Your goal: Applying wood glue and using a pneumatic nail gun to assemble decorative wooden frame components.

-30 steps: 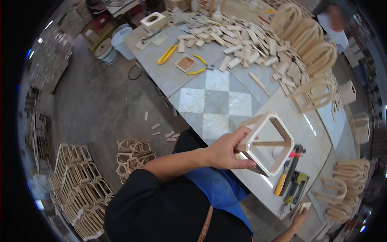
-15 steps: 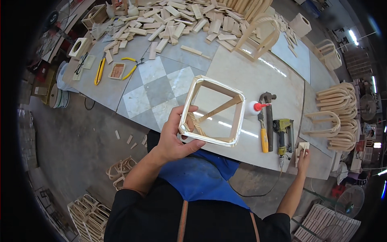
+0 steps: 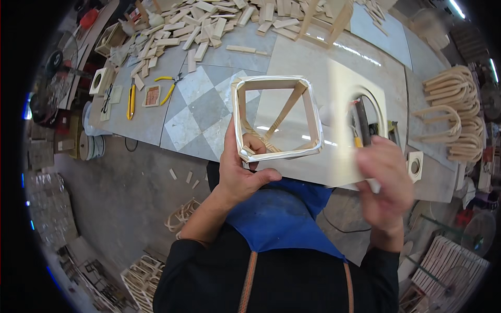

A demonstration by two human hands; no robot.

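My left hand grips a square, open wooden frame by its near left corner, fingers inside and thumb outside. White glue lines the frame's upper rim, and slats run down inside it. In my right hand is a pale square wooden panel with a large round hole, held upright by its lower edge. Motion blurs both the panel and that hand. The panel stands to the right of the frame, apart from it. A hammer shows through the hole.
Another holed wooden panel lies at the table's right edge. Bent wooden hoops are stacked beyond it. Loose wood blocks cover the far side. Pliers and a yellow cutter lie left. A nail gun is partly hidden.
My right hand has come in from the table's right edge, bringing the holed panel up beside the frame. My left hand has tilted the frame and raised it slightly.
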